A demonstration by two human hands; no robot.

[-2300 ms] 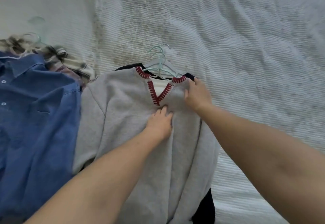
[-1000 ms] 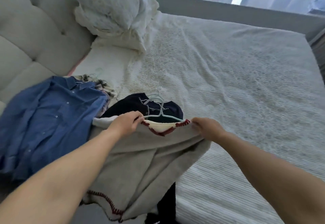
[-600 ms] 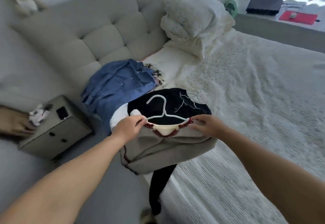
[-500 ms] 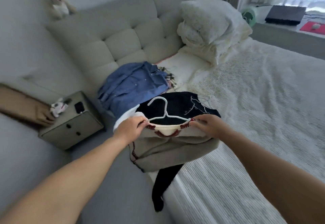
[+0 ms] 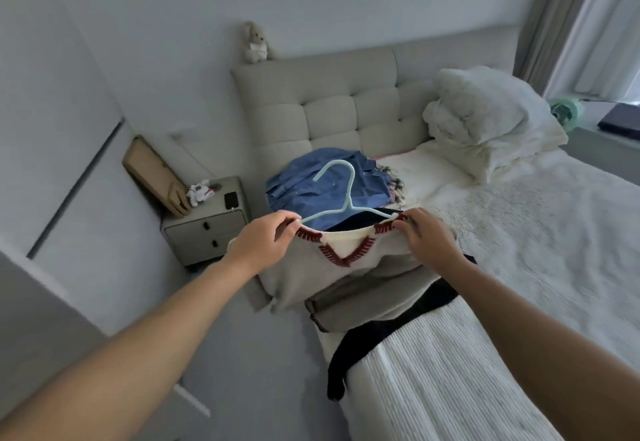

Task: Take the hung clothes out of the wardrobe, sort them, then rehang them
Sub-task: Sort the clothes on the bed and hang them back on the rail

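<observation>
Grey knit with a dark red stitched V-neck, the sweater point(image 5: 346, 267) is held up in the middle of the view on a pale blue hanger point(image 5: 341, 198), its body drooping down over the near corner of the bed point(image 5: 519, 267). The left hand point(image 5: 263, 239) pinches the neckline and hanger arm at the sweater's left shoulder, fingers curled tight around the edge; the right hand point(image 5: 424, 232) pinches the matching spot at the right shoulder, at about 3 o'clock from the left one. The hanger's hook rises between the two hands toward 12 o'clock, in front of a blue shirt point(image 5: 322, 187) heaped on the bed just behind. A striped or plaid garment point(image 5: 394, 187) peeks out at 3 o'clock from the blue shirt, too crumpled to tell more. Under the sweater lies a dark garment point(image 5: 398, 322), one long black part trailing off the bed edge toward 6 o'clock. At 1 o'clock from the hands, white pillows point(image 5: 485, 121) are stacked against the tufted beige headboard point(image 5: 346, 108), and a small stuffed rabbit point(image 5: 254, 42) sits on the headboard's top at 11 o'clock. At 9 o'clock from the sweater stands a grey nightstand point(image 5: 207, 232) with two drawers, carrying a small white toy figure point(image 5: 199, 191), a dark phone-like object point(image 5: 231, 199) and a leaning wooden board point(image 5: 152, 173). Curtains point(image 5: 571, 17) hang at the far upper right.
</observation>
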